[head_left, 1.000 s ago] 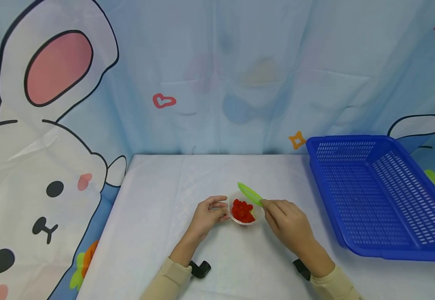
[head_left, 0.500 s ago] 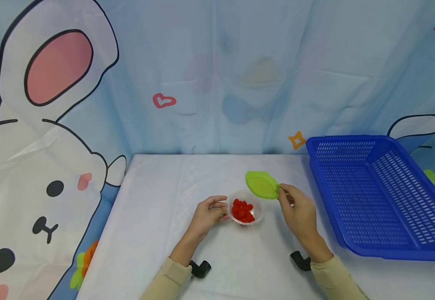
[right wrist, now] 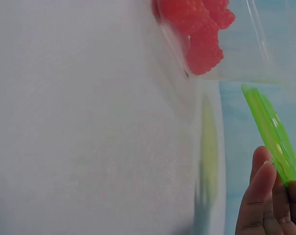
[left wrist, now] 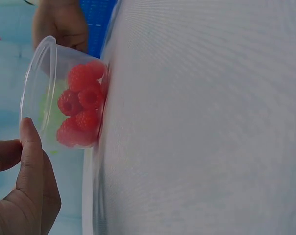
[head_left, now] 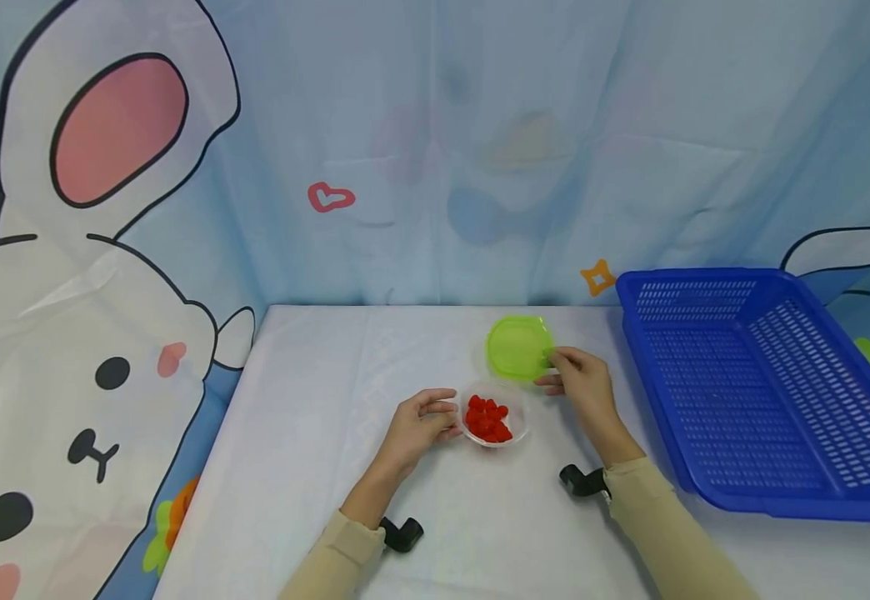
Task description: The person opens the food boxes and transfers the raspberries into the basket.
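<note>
A clear round plastic container (head_left: 519, 423) stands upright on the white cloth, with several red raspberries (left wrist: 80, 100) in its bottom. My left hand (head_left: 422, 423) is at its left side; straight fingertips touch the rim in the left wrist view. Beyond the container, my right hand (head_left: 587, 390) pinches a light green plastic lid (head_left: 517, 346) by its edge, between thumb and fingers. From the right wrist, the lid (right wrist: 274, 134) is seen nearly edge-on, tilted, raised over the table. The container's top is uncovered.
A large blue plastic basket (head_left: 735, 400) stands at the right of the white table (head_left: 330, 367). A cartoon-printed cloth (head_left: 375, 100) hangs behind the table and at its left. Black wrist-worn camera mounts (head_left: 402, 535) stick out beside the sleeves.
My right hand has carried the lid away from above the container, to the far side, turning it from edge-on to flatter. The left hand and the container stay in place.
</note>
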`<action>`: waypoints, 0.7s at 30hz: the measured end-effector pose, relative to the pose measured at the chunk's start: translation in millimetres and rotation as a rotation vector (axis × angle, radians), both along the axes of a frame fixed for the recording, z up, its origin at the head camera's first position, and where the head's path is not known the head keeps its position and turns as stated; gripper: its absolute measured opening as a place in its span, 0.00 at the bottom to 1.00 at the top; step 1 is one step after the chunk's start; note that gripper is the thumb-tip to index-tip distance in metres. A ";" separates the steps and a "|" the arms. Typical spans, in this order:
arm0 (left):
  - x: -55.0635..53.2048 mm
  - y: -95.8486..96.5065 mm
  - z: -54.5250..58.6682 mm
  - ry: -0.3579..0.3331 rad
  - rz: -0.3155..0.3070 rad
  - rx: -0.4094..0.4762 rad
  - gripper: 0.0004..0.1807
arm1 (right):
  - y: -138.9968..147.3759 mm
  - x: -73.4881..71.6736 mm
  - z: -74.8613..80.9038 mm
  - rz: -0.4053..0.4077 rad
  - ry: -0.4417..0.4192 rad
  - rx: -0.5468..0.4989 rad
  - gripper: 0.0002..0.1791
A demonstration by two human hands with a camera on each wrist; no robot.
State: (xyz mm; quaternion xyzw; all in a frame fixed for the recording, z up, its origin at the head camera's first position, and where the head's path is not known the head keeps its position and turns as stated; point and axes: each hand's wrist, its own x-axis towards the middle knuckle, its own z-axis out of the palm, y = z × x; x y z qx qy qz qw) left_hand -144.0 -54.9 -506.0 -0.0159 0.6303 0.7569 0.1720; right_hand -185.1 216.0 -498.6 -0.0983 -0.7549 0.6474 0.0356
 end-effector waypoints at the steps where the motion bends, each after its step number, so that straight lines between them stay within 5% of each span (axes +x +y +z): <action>1: -0.3 0.1 0.1 -0.001 0.001 0.000 0.18 | 0.0 -3.4 -0.7 0.007 -0.039 -0.018 0.21; 12: -1.8 0.6 -0.3 0.003 0.002 0.003 0.18 | 2.6 -25.7 -9.7 0.091 -0.279 -0.081 0.23; 17: -0.8 0.9 0.9 -0.006 -0.002 0.001 0.18 | 4.2 -25.6 -13.4 0.100 -0.286 -0.024 0.23; 21: 0.6 0.6 1.8 -0.011 0.002 -0.008 0.18 | 5.0 -22.2 -13.3 0.102 -0.238 0.122 0.22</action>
